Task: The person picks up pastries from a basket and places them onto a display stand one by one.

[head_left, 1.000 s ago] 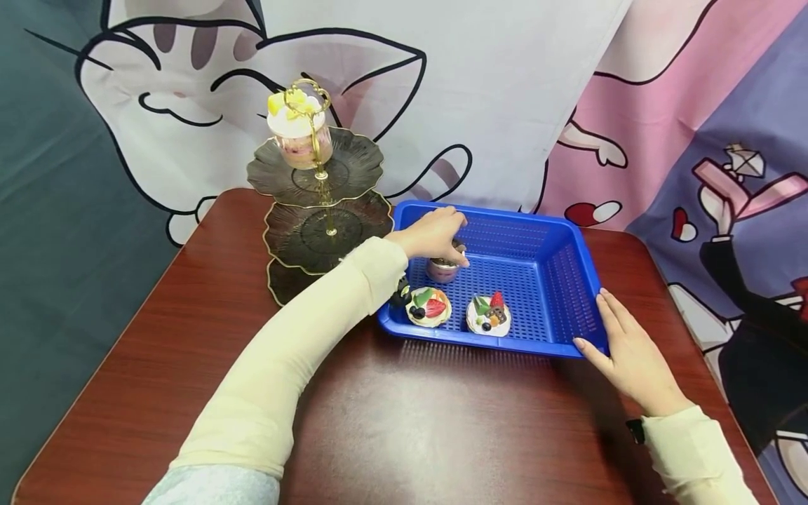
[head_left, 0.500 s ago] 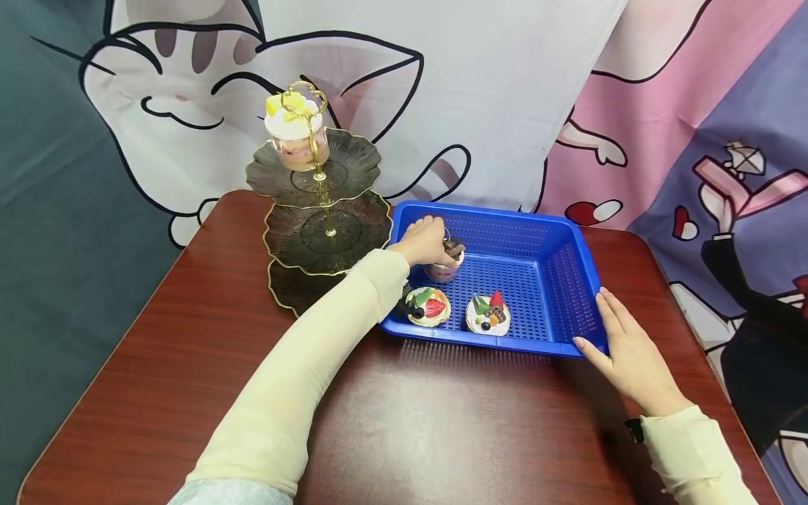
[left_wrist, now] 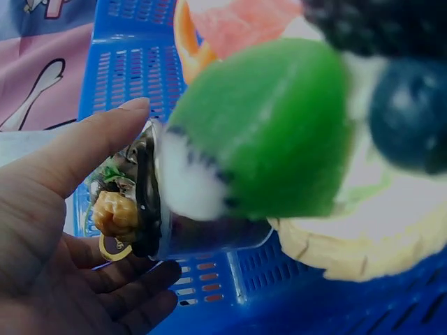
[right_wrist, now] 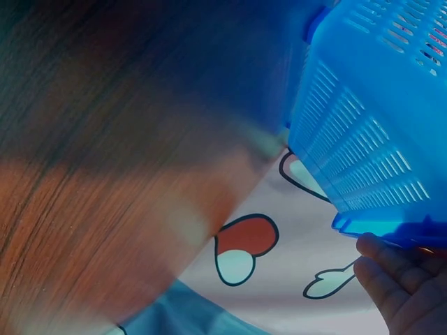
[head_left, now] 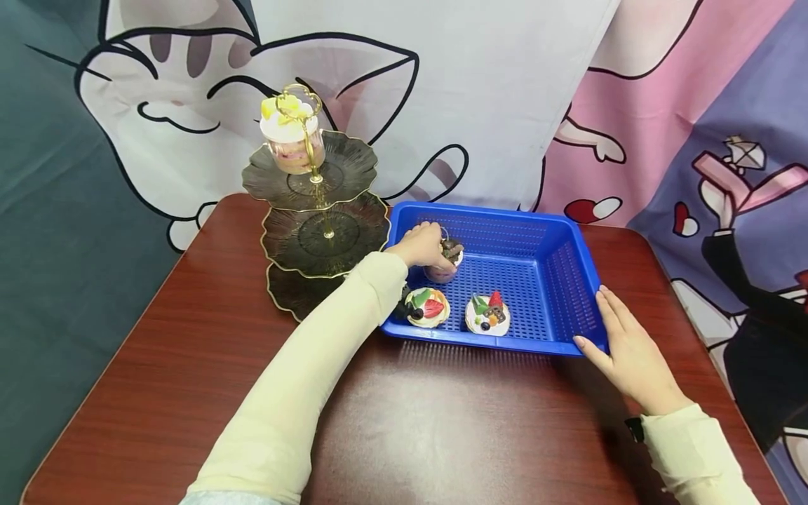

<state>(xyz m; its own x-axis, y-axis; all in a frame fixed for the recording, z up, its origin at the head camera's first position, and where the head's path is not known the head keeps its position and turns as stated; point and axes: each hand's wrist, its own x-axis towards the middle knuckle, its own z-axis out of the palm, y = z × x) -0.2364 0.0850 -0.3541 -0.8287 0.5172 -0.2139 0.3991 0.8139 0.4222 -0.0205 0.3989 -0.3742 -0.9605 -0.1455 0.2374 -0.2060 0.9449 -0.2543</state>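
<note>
A blue plastic basket [head_left: 505, 348] holds several dessert models. My left hand [head_left: 419, 245] reaches over its left side, thumb and fingers around a dessert cup [head_left: 440, 273] with a chocolate topping. In the left wrist view the thumb lies along one side of this dessert cup [left_wrist: 209, 234] and the fingers along the other. Two fruit-topped tarts, the left tart [head_left: 427, 307] and the right tart [head_left: 487, 315], sit at the basket's front. My right hand [head_left: 634, 358] rests against the basket's right front corner, fingers extended along the rim.
A dark three-tier stand [head_left: 328, 235] with gold edges stands left of the basket. On its top tier is a dessert cup with yellow fruit [head_left: 293, 144]. A dark item beside the left tart is partly hidden. A cartoon cloth [head_left: 492, 105] hangs behind the brown table [head_left: 442, 435].
My left hand has lowered around the chocolate dessert cup and moved slightly left, its thumb now against the cup's front. My right hand has stayed at the basket's corner.
</note>
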